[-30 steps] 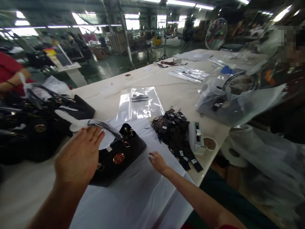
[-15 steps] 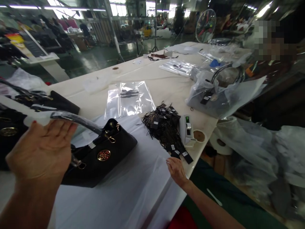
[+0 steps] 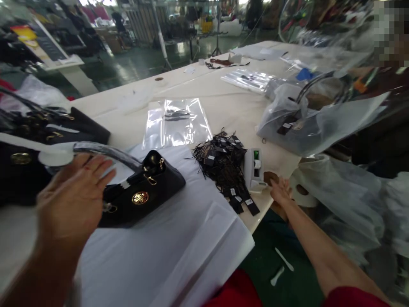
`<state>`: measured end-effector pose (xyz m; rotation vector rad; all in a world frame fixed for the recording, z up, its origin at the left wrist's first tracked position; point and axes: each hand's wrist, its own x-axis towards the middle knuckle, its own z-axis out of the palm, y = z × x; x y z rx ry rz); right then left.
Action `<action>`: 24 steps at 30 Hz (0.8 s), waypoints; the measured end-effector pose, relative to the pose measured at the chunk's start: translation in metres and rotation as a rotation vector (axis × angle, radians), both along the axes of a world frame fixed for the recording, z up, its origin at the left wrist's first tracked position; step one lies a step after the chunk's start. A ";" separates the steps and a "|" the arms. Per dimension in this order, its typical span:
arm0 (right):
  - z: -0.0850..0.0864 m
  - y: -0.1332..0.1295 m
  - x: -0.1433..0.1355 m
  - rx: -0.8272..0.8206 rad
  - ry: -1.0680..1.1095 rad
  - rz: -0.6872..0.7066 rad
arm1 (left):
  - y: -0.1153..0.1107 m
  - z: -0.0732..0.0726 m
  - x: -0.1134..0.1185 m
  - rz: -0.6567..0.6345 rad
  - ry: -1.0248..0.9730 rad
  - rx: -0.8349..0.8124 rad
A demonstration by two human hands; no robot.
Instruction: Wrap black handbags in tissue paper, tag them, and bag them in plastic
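A black handbag (image 3: pixel 145 198) with a round gold emblem sits on white tissue paper (image 3: pixel 179 251), its handle (image 3: pixel 108 151) wrapped in clear plastic. My left hand (image 3: pixel 73 196) is at the near end of that handle, fingers stretched out. A white strip (image 3: pixel 56 154) lies against the handle just above those fingers. At the table's right edge, my right hand (image 3: pixel 281 192) is beside a brown roll (image 3: pixel 270 177) and a white tape dispenser (image 3: pixel 254 170); its fingers are partly blurred. Black hang tags (image 3: pixel 223 166) with cords are heaped left of the dispenser.
Clear plastic sheets (image 3: pixel 179 121) lie behind the handbag. More black handbags (image 3: pixel 79 128) stand at left. A plastic-covered bag (image 3: pixel 294 123) is at right, near another person. A white roll (image 3: pixel 303 194) and plastic wrapping (image 3: pixel 348 200) lie beyond the table edge.
My right hand has left the tissue paper edge and moved right and away, to the brown roll. My left hand has turned beside the handle. The tissue's right corner now lies free.
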<state>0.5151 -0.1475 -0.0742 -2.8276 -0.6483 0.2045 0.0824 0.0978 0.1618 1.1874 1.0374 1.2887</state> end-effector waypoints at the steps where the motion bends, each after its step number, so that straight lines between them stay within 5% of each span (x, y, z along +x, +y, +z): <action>1: 0.002 0.000 0.003 -0.007 0.014 0.002 | -0.014 -0.011 -0.003 -0.007 0.086 0.018; 3: 0.007 -0.002 0.005 0.031 -0.032 -0.009 | -0.045 -0.048 -0.017 -0.081 0.354 -0.051; 6: 0.014 -0.011 -0.015 0.186 -0.153 0.043 | -0.097 -0.124 -0.047 -0.399 0.850 -0.285; 8: 0.017 -0.013 -0.053 0.313 -0.158 0.214 | -0.131 -0.168 -0.060 -0.563 1.117 -0.268; 10: 0.018 -0.008 -0.109 0.394 -0.077 0.455 | -0.158 -0.196 -0.063 -0.662 1.325 -0.276; 14: 0.018 0.023 -0.225 0.328 0.285 1.058 | -0.187 -0.208 -0.055 -0.672 1.555 -0.355; 17: 0.016 0.046 -0.275 0.279 0.470 1.430 | -0.194 -0.207 -0.051 -0.679 1.550 -0.414; 24: 0.007 0.069 -0.299 -0.014 0.642 1.662 | -0.204 -0.204 -0.064 -0.739 1.453 -0.373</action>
